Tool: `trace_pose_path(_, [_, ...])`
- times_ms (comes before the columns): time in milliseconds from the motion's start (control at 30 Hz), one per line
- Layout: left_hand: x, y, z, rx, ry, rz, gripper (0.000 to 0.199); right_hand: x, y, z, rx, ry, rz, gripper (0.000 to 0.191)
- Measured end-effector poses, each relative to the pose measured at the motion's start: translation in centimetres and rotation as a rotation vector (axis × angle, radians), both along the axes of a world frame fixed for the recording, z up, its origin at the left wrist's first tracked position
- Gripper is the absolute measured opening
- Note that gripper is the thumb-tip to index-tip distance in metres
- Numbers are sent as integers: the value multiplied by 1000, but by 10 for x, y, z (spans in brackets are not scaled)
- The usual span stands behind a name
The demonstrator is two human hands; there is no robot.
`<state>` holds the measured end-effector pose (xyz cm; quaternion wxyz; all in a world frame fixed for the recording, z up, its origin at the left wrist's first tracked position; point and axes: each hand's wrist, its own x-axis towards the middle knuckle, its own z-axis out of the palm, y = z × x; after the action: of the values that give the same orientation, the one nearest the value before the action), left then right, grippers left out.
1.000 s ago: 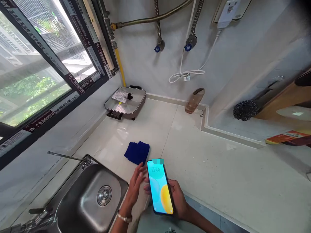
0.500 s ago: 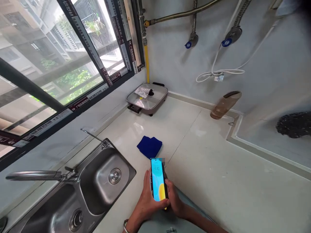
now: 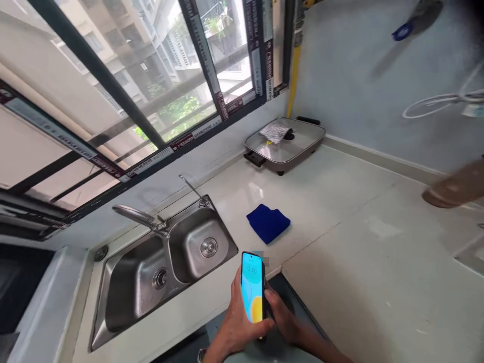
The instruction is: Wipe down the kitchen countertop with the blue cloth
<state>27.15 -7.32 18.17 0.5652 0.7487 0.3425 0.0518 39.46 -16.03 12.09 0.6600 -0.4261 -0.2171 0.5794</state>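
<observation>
A phone [image 3: 252,288] with a lit blue and yellow screen reading 13:40 is held upright near the bottom centre. My left hand [image 3: 240,317] wraps its left side, the thumb lying across the lower edge. Against the phone's right edge are the fingers of my right hand [image 3: 282,312], closed on it. Just beyond the phone, a folded dark blue cloth [image 3: 268,223] lies on the white countertop [image 3: 340,252].
Left of the cloth is a double steel sink [image 3: 189,269] with a faucet [image 3: 138,214]. An electric pan [image 3: 298,143] with a glass lid stands at the back corner. A brown object [image 3: 454,189] leans by the right wall, below a white cable [image 3: 434,105].
The view has turned left, so the sink, cloth and pan appear further right and more of the sink shows. Both hands still hold the phone.
</observation>
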Motion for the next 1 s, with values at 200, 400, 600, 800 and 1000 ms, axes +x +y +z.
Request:
trace_pose_path(200, [-10,1,0,-39,-36,20,115,-1,9,12,131,-297,132,59])
trace_pose_path(400, [-29,26,-10,-51,-122,-16,114,-17,31,22,137,-382,104,59])
trace_pose_path(600, [-72,66,-13,-88,-207,-13,110,-56,70,28,122,-382,106,58])
trace_pose_path(800, [-121,99,-21,-151,-192,86,109,-97,116,30,132,-417,254,57])
trace_pose_path(1000, [-155,131,-34,-220,-227,174,105,-127,150,23,56,-343,295,56])
